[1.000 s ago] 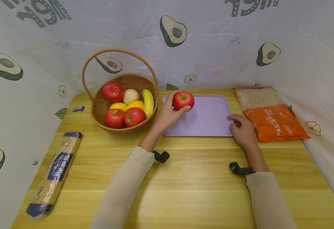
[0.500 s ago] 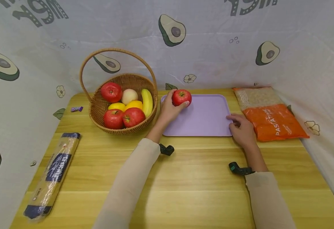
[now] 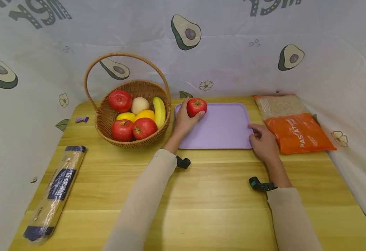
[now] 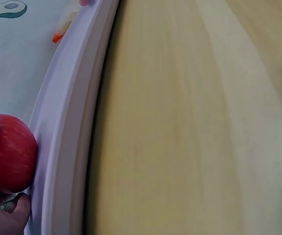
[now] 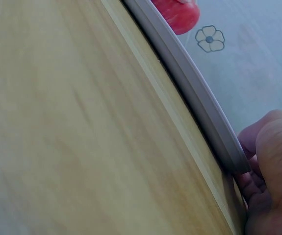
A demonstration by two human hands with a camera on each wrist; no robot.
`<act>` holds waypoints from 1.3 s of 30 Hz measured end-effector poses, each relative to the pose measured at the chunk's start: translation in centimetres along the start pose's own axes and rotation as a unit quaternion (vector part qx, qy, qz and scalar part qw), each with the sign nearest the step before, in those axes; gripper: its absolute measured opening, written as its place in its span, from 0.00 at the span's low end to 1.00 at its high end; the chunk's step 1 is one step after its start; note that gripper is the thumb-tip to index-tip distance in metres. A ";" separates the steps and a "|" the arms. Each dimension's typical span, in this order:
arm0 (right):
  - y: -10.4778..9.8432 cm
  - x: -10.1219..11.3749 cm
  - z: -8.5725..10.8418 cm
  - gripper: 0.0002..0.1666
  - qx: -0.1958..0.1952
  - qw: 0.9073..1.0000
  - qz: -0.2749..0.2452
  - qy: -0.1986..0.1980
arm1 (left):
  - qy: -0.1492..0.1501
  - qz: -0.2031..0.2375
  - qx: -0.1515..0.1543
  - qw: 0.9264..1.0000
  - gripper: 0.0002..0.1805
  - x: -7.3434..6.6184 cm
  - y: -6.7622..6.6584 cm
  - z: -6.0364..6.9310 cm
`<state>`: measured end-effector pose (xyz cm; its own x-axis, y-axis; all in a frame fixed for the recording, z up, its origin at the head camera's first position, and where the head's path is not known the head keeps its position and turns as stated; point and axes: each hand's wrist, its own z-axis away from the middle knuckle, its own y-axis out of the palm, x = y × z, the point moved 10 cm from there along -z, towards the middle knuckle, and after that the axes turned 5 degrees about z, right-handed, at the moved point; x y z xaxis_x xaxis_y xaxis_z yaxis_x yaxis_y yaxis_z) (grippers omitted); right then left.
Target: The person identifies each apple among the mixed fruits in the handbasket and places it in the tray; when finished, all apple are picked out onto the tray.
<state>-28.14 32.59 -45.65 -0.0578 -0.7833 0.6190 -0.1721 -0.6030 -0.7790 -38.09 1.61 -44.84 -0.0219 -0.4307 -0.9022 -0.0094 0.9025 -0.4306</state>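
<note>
Red apple [image 3: 196,106], lower than a second ago, sits on or just above the left part of the lilac tray [image 3: 223,125], left hand [image 3: 184,120] gripping it, right hand [image 3: 265,141] holding the tray's right edge; placement seems near, release pending.

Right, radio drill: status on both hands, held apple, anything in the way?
Left hand gripping red apple over left end of tray. Right hand at tray's right edge. Fruit basket alongside, apparently not in the way.

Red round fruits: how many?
4: one fruit in the left hand; three in the brown wicker basket: back fruit, front-left fruit, front-right fruit. Others may be hidden.
</note>
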 end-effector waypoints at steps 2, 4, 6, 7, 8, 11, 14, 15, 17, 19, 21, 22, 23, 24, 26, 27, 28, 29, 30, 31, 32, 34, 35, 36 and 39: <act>0.1 0.1 -0.1 0.26 -0.002 1.000 -0.006 0.006 | 0.003 -0.001 -0.001 1.000 0.50 0.1 -0.1 0.0; 0.2 0.2 -0.2 0.27 -0.001 1.000 -0.012 0.010 | 0.012 -0.004 0.004 1.000 0.51 0.0 -0.2 0.1; 0.3 0.1 -0.1 0.27 0.000 1.000 -0.017 0.014 | 0.023 -0.002 0.007 1.000 0.52 -0.2 -0.3 0.4; 0.3 0.1 -0.1 0.27 0.000 1.000 -0.017 0.014 | 0.028 0.001 0.007 1.000 0.51 -0.4 -0.4 0.6; 0.3 0.1 -0.1 0.27 0.000 1.000 -0.017 0.014 | 0.032 0.000 0.007 0.999 0.51 -0.5 -0.5 0.8; 0.2 0.2 -0.1 0.26 -0.002 1.000 -0.016 0.006 | 0.039 -0.002 0.008 0.999 0.50 -0.9 -0.9 1.5; 0.0 0.3 -0.1 0.25 -0.004 1.000 -0.016 0.000 | 0.029 -0.015 0.012 0.999 0.52 -1.2 -1.3 2.3; 0.0 0.4 -0.1 0.24 -0.004 1.000 -0.015 -0.002 | 0.025 -0.020 0.016 0.999 0.53 -1.3 -1.5 2.7; -0.1 0.4 -0.1 0.24 -0.007 1.000 -0.013 -0.008 | 0.019 -0.029 0.023 0.999 0.54 -1.5 -1.8 3.3; -0.2 0.5 0.0 0.23 -0.009 1.000 -0.012 -0.014 | 0.020 -0.035 0.033 0.999 0.54 -1.8 -2.3 4.0; -0.2 0.6 -0.1 0.23 -0.012 1.000 -0.011 -0.020 | 0.029 -0.034 0.049 0.998 0.53 -2.4 -2.7 4.8; -0.3 0.6 -0.1 0.23 -0.013 1.000 -0.011 -0.022 | 0.035 -0.029 0.056 0.997 0.52 -2.7 -2.9 5.2; -0.3 0.5 -0.1 0.23 -0.013 1.000 -0.010 -0.022 | 0.042 -0.022 0.064 0.997 0.51 -3.0 -3.1 5.5; -0.3 0.4 -0.1 0.23 -0.013 1.000 -0.010 -0.022 | 0.049 -0.014 0.071 0.996 0.50 -3.3 -3.4 5.9; -0.3 0.3 0.0 0.23 -0.013 1.000 -0.011 -0.022 | 0.061 0.001 0.084 0.995 0.49 -4.0 -3.9 6.8; -0.3 0.3 0.0 0.23 -0.013 1.000 -0.011 -0.022 | 0.071 0.010 0.091 0.993 0.48 -4.4 -4.1 7.3; -0.3 0.3 0.1 0.23 -0.013 1.000 -0.011 -0.022 | 0.082 0.020 0.095 0.992 0.48 -4.9 -4.4 7.7; -0.3 0.3 0.1 0.23 -0.014 1.000 -0.011 -0.021 | 0.095 0.030 0.100 0.990 0.47 -5.4 -4.8 8.1; -0.3 0.3 0.1 0.23 -0.014 1.000 -0.013 -0.021 | 0.106 0.043 0.104 0.988 0.46 -6.0 -5.1 8.5; -0.3 0.3 0.2 0.23 -0.015 1.000 -0.013 -0.021 | 0.118 0.054 0.107 0.986 0.45 -6.5 -5.6 8.9; -0.3 0.4 0.2 0.23 -0.014 1.000 -0.013 -0.020 | 0.129 0.068 0.110 0.983 0.44 -7.1 -6.0 9.2; -0.4 0.4 0.1 0.23 -0.013 1.000 -0.012 -0.019 | 0.152 0.089 0.110 0.978 0.41 -8.1 -7.2 9.7; -0.4 0.4 0.1 0.23 -0.012 1.000 -0.010 -0.019 | 0.161 0.098 0.109 0.976 0.40 -8.6 -7.9 9.9; -0.5 0.4 0.1 0.23 -0.011 1.000 -0.009 -0.018 | 0.168 0.104 0.106 0.975 0.40 -8.9 -8.7 10.0; -0.2 0.3 0.1 0.24 -0.004 1.000 -0.005 -0.014 | 0.177 0.108 0.089 0.974 0.38 -9.0 -11.3 10.2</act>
<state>-28.03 32.45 -45.32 -0.0291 -0.7815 0.6232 -0.1797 -0.6092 -0.7724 -27.60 -4.73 -32.12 -0.3482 -0.1755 -0.9208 0.2068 0.9437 -0.2581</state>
